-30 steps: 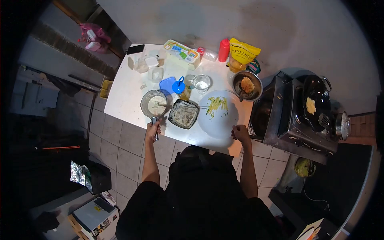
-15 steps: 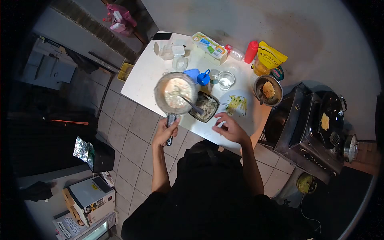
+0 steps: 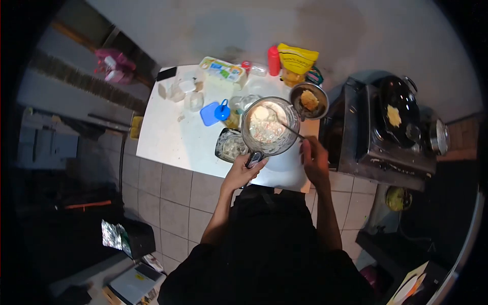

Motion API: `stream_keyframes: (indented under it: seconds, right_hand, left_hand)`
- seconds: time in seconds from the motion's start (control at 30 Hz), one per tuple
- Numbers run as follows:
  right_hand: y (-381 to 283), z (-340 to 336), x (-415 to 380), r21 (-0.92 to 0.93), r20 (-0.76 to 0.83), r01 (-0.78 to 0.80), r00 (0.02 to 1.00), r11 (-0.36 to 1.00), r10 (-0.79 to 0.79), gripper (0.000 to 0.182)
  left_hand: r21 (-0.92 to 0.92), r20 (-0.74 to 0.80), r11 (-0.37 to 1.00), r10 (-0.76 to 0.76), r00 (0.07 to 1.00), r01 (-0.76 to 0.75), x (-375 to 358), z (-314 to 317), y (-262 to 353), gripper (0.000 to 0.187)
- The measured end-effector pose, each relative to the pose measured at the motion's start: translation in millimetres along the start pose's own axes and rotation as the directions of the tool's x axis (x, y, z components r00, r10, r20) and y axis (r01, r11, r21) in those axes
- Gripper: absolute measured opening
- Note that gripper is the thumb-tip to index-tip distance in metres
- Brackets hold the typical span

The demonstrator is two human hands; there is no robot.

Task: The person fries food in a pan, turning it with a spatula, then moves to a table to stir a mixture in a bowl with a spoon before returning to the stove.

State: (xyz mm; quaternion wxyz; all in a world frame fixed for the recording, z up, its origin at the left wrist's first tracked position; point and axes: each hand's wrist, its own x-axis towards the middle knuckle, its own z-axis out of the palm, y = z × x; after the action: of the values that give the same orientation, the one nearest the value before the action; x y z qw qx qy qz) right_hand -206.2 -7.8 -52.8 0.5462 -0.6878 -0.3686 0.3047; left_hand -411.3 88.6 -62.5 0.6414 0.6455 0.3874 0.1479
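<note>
My left hand (image 3: 241,174) is closed around the handle of a saucepan (image 3: 246,140), which is held up over the white table. A pale, chunky batter (image 3: 267,131) fills it, with a smooth lump near the far side. The fingers of my right hand (image 3: 315,160) are pinched on the end of a spoon (image 3: 292,130), whose head is sunk in the batter. Just left of the saucepan, a dark square bowl (image 3: 219,148) with pale residue stands on the table. The saucepan hides part of the tabletop beneath it.
A blue-capped bottle (image 3: 223,113), a blue lid (image 3: 209,115) and an egg carton (image 3: 223,71) are on the table (image 3: 173,137). A metal bowl (image 3: 324,96) holds fried pieces. On the stove (image 3: 391,161) at right, a black frying pan (image 3: 401,99) contains a fritter (image 3: 393,116).
The saucepan in my left hand has moved right, past the dark bowl and over the table's right part. My right hand, empty before, has taken hold of the spoon. The view has shifted.
</note>
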Motion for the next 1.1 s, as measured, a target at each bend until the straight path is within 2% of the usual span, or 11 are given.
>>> stream_keyframes:
  seconds: [0.07,0.1,0.17,0.53,0.67,0.73,0.8,0.83,0.97,1.03,1.1]
  right_hand:
    - [-35,-17,-4,-0.186,-0.094,0.184,0.974,0.965,-0.204,0.017]
    - [-44,-34,-11,-0.208,-0.165,0.164,0.966,0.964,-0.200,0.017]
    - [-58,-54,-24,-0.290,-0.071,0.335,0.927,0.896,-0.369,0.027]
    - [-48,-140,-85,-0.687,-0.235,0.258,0.806,0.679,-0.544,0.031]
    - [-26,-144,-112,-0.413,-0.535,0.050,0.795,0.909,-0.286,0.019]
    - [-20,-164,-112,-0.327,-0.575,0.111,0.765,0.938,-0.291,0.026]
    - [-21,-188,-114,0.162,-0.649,0.094,0.760,0.982,0.034,0.029]
    - [-20,-202,-114,0.212,-0.679,0.097,0.730,0.973,0.075,0.029]
    - [-13,-265,-123,0.145,-0.723,0.164,0.690,0.976,-0.009,0.026]
    - [-11,-295,-131,-0.214,-0.692,0.199,0.660,0.956,-0.292,0.018]
    - [-9,-322,-143,-0.344,-0.641,0.195,0.667,0.919,-0.381,0.016]
  left_hand:
    - [0.063,0.060,0.997,-0.039,0.997,0.035,5,9,13,0.033]
    - [0.080,0.123,0.997,0.008,0.992,-0.018,15,20,20,0.032]
    - [0.071,0.204,0.995,0.052,0.978,-0.068,23,34,33,0.029]
    - [-0.083,0.532,0.996,0.074,0.843,-0.035,58,125,70,0.030]
    - [-0.008,0.548,0.998,0.053,0.835,-0.057,55,172,93,0.028]
    - [-0.033,0.561,0.998,0.059,0.826,-0.048,54,196,97,0.028]
    - [-0.052,0.611,0.998,-0.004,0.791,0.045,55,223,99,0.029]
    - [-0.063,0.626,0.996,-0.015,0.779,0.070,54,240,106,0.030]
    - [0.000,0.684,1.000,-0.020,0.729,0.028,64,303,119,0.028]
    - [0.014,0.697,1.000,-0.018,0.717,0.012,63,337,132,0.028]
    - [0.024,0.702,1.000,-0.012,0.712,-0.007,63,369,139,0.027]
